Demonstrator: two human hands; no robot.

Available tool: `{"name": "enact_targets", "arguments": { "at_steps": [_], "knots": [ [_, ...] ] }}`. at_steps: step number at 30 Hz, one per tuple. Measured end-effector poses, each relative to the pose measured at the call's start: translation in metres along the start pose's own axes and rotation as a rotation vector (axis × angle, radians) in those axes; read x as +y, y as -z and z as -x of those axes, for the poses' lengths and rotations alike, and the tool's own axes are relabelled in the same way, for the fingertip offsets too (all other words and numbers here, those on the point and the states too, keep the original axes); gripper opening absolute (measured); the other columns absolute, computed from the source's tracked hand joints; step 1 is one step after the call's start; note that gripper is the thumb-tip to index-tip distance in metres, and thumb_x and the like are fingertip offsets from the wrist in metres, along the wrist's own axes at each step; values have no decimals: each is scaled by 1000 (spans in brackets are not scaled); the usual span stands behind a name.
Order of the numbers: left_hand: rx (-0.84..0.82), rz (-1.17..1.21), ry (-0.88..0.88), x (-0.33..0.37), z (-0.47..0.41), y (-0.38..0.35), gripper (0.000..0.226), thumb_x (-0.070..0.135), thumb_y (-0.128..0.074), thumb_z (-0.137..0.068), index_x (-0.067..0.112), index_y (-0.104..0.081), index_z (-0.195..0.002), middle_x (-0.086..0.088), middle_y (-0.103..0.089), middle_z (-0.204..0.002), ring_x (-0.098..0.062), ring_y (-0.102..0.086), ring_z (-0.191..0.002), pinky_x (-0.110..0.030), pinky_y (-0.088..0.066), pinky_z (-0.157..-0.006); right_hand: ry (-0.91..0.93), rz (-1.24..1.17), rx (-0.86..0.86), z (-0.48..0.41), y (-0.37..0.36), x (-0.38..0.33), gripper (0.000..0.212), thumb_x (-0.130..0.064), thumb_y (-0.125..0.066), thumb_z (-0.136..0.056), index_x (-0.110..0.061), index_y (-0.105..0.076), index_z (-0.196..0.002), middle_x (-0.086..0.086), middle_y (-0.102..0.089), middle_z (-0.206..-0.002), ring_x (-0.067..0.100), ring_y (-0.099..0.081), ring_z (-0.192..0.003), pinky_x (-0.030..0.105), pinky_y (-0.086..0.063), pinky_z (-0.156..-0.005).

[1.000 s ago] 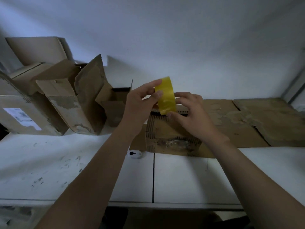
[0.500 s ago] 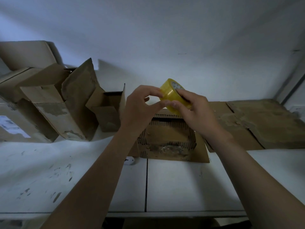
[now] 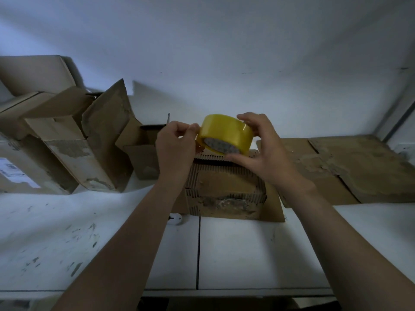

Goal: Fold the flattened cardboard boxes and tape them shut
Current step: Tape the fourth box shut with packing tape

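Gripping glossy yellow tape roll (image 3: 225, 131)

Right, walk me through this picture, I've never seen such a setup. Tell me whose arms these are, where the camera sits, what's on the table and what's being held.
There is no machine here: these are a person's two bare arms, filmed by one wide camera worn on the head, looking forward and down. The right hand grips a yellow tape roll from the side, while the left hand pinches at its edge, likely hunting for the loose end. Below the hands, on the white table, stands a small cardboard box. To the left is a heap of opened boxes; to the right lie flat cardboard sheets. A small white object sits beside the box; I cannot tell what it is.
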State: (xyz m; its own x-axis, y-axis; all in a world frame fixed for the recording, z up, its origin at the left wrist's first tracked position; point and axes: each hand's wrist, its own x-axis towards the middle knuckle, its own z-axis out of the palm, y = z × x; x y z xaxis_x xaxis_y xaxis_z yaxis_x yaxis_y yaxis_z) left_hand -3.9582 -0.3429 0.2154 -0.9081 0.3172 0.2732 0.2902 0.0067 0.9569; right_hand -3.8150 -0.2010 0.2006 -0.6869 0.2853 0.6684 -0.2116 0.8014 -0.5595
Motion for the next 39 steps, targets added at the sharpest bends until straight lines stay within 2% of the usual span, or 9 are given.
{"name": "enact_targets", "arguments": {
  "at_steps": [4, 7, 11, 16, 20, 23, 26, 31, 39],
  "knots": [
    [-34, 82, 119, 0, 3, -1, 16, 17, -65, -97, 4, -64, -87, -15, -71, -90, -25, -75, -69, -41, -63, -66, -86, -80, 61, 2, -8, 8, 63, -17, -76, -89, -41, -39, -135, -40, -37, -130, 1, -52, -117, 20, -52, -91],
    [-41, 54, 156, -8, 3, -1, 15, 14, -64, -97, 2, -67, -90, -11, -72, -89, -24, -75, -73, -43, -63, -71, -98, -67, 62, -1, -6, 11, 55, -12, -70, -92, -36, -48, -136, -23, -48, -131, 5, -53, -118, 27, -54, -91],
    [-31, 93, 186, -12, 0, 3, 15, 11, -61, -98, -1, -69, -94, -9, -75, -88, -21, -75, -77, -40, -63, -74, -90, 96, 5, -7, 7, 16, 60, -5, -62, -88, -34, -54, -139, -1, -51, -110, 11, -49, -100, 20, -44, -76],
    [40, 147, 235, -21, -9, 14, 15, 10, -61, -98, 6, -68, -87, -9, -74, -88, -20, -75, -76, -32, -62, -65, -76, 348, -36, -6, 25, 27, 61, -6, -55, -84, -36, -58, -137, -1, -51, -110, 20, -38, -102, 34, -36, -87],
    [61, 187, 295, -33, -10, 23, 13, 10, -60, -99, 0, -68, -98, -10, -73, -91, -21, -75, -77, -29, -62, -64, -179, 244, 14, 5, 21, 31, 64, 1, -60, -90, -37, -53, -140, 0, -54, -112, 21, -46, -105, 37, -41, -88],
    [46, 207, 357, -44, -8, 27, 10, 10, -60, -99, 4, -67, -94, -12, -74, -97, -24, -75, -82, -33, -62, -69, -155, 187, -21, 9, 15, 31, 62, 8, -58, -89, -32, -56, -137, 4, -53, -120, 17, -51, -108, 40, -49, -90],
    [39, 226, 402, -52, -6, 29, 10, 10, -61, -98, 4, -66, -92, -13, -74, -98, -24, -74, -83, -36, -62, -73, -102, 320, -50, 9, 14, 34, 62, 5, -58, -88, -32, -57, -137, 4, -51, -125, 26, -52, -110, 48, -47, -92],
    [25, 212, 440, -64, -2, 31, 9, 10, -61, -98, 3, -67, -96, -12, -74, -99, -26, -74, -88, -39, -62, -77, -106, 451, -127, 8, 9, 35, 64, 1, -56, -88, -42, -56, -135, 3, -49, -128, 30, -49, -110, 35, -26, -89],
    [59, 211, 521, -81, -7, 44, 8, 10, -62, -97, 3, -67, -100, -10, -74, -100, -21, -74, -87, -30, -62, -70, -23, 532, -186, 3, -2, 20, 61, 4, -60, -87, -41, -64, -128, 5, -51, -121, 30, -45, -107, 37, -23, -85]
  ]
}}
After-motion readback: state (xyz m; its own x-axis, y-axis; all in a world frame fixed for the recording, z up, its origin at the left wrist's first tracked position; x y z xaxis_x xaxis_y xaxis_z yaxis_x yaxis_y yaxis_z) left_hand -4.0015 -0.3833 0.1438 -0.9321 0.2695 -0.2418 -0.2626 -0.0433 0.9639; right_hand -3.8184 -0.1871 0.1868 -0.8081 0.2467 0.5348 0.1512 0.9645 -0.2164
